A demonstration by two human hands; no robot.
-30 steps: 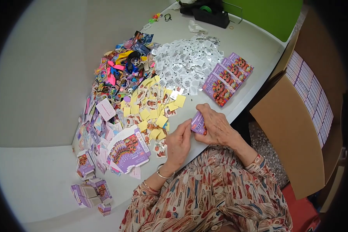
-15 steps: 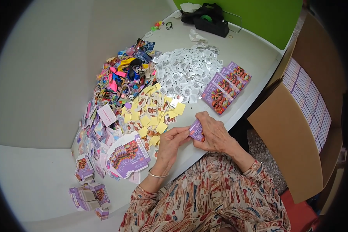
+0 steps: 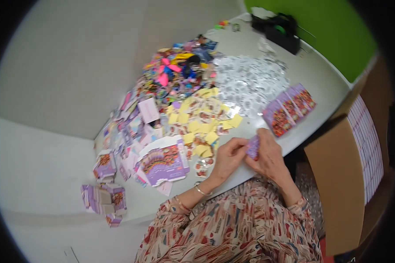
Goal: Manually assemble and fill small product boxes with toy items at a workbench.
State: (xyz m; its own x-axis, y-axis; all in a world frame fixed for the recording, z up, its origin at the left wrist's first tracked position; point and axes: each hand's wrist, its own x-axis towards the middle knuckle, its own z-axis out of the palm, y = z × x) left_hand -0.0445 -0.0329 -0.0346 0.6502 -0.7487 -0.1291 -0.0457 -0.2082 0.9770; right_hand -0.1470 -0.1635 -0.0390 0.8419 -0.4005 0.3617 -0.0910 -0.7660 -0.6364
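Note:
A small purple box [image 3: 253, 147] sits between my two hands at the table's front edge. My right hand [image 3: 270, 158] wraps round its right side, thumb in front. The fingertips of my left hand [image 3: 228, 160] pinch its left end. Motion blur hides whether the box's flap is tucked in. Just beyond my right hand stands a row of purple boxes [image 3: 289, 109] with colourful pictures. Left of my left hand lies a fanned stack of flat purple cartons [image 3: 166, 162]. Yellow squares and picture stickers [image 3: 197, 128] are scattered between.
Small silvery-white packets [image 3: 250, 81] are heaped mid-table, beside a mixed pile of colourful trinkets [image 3: 182, 72]. A black tape dispenser [image 3: 283, 39] stands at the back. Folded purple cartons [image 3: 105, 199] lie far left. An open cardboard carton [image 3: 335, 184] full of boxes stands at the right.
The whole view has swung, so the table and its contents appear farther right, and the picture is blurrier. Both hands keep hold of the small box.

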